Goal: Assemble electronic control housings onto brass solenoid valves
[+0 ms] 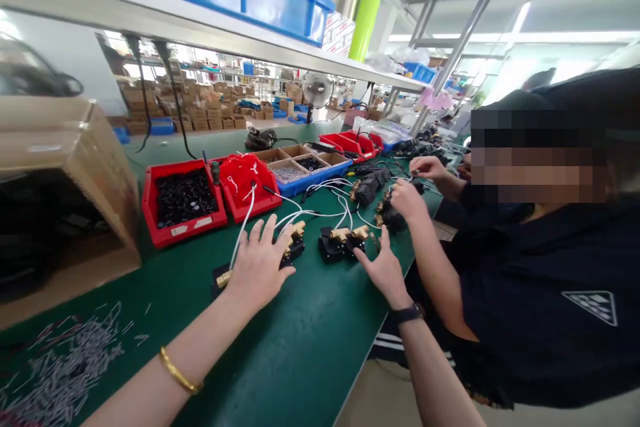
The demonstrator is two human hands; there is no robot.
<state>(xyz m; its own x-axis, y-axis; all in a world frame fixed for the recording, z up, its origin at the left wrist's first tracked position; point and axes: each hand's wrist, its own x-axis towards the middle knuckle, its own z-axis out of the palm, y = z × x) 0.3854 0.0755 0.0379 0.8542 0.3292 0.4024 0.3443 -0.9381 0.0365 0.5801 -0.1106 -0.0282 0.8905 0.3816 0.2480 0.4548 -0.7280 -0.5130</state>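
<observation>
On the left of the green table point(310, 333), a cardboard box point(107, 167) showed its dark inside; nearer me lay a loose heap of thin, pale pieces point(75, 367). Next came a red bin point(190, 231) of small black parts point(183, 197), with a second red bin point(260, 205) just beside it. My left hand point(260, 267), a gold bracelet point(180, 373) on its forearm, was spread wide, palm down, over black units with brass fittings point(295, 250) and white cables point(245, 227). I saw nothing in its grip; whether the palm touched them, I cannot tell. Behind, a blue tray point(320, 181) held small parts in compartments. At the centre sat a pair of matching black-and-brass units point(330, 248). Just right of them my right hand point(385, 270), a dark band point(406, 313) round its wrist, was open, thumb and fingers well apart, visibly holding nothing. Farther right, a co-worker in a dark shirt point(525, 293) had one hand point(407, 199) at further units point(394, 220).
</observation>
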